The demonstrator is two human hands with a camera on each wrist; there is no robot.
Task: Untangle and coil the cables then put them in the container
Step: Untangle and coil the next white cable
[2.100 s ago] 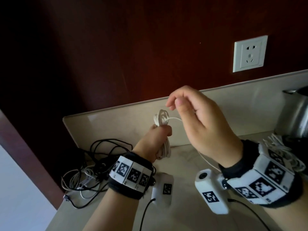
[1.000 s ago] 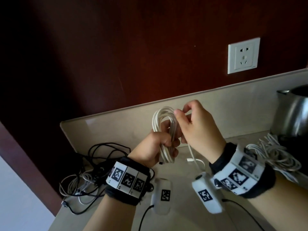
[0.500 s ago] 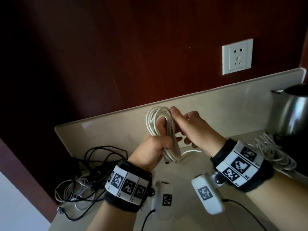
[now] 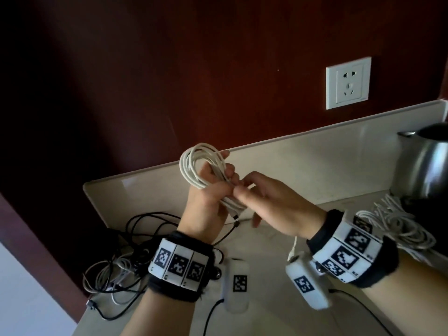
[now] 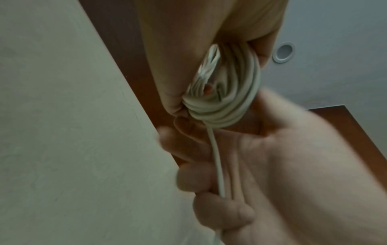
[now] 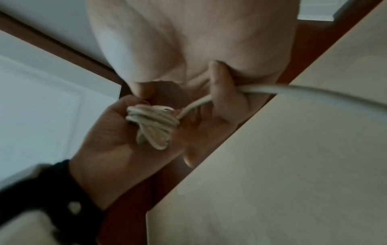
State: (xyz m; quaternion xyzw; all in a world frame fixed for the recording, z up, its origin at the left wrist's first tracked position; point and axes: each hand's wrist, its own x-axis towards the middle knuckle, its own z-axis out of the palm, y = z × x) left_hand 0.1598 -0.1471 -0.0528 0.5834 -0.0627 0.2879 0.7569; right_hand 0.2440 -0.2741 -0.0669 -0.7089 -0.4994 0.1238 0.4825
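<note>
While our left hand (image 4: 206, 204) grips the white cable (image 4: 201, 170) coil above the counter's back edge (image 4: 303, 139), our right hand (image 4: 274, 204) pinches the loose tail; we'd wrap it snugly, keeping tension.

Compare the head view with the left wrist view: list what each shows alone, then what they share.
Head view only: the tangled cables on the counter, another white bundle, the kettle and wall socket.
Left wrist view only: the loose strand running from the coil across the right palm.
Both: the left hand gripping the white coil, and the right hand beside it.
</note>
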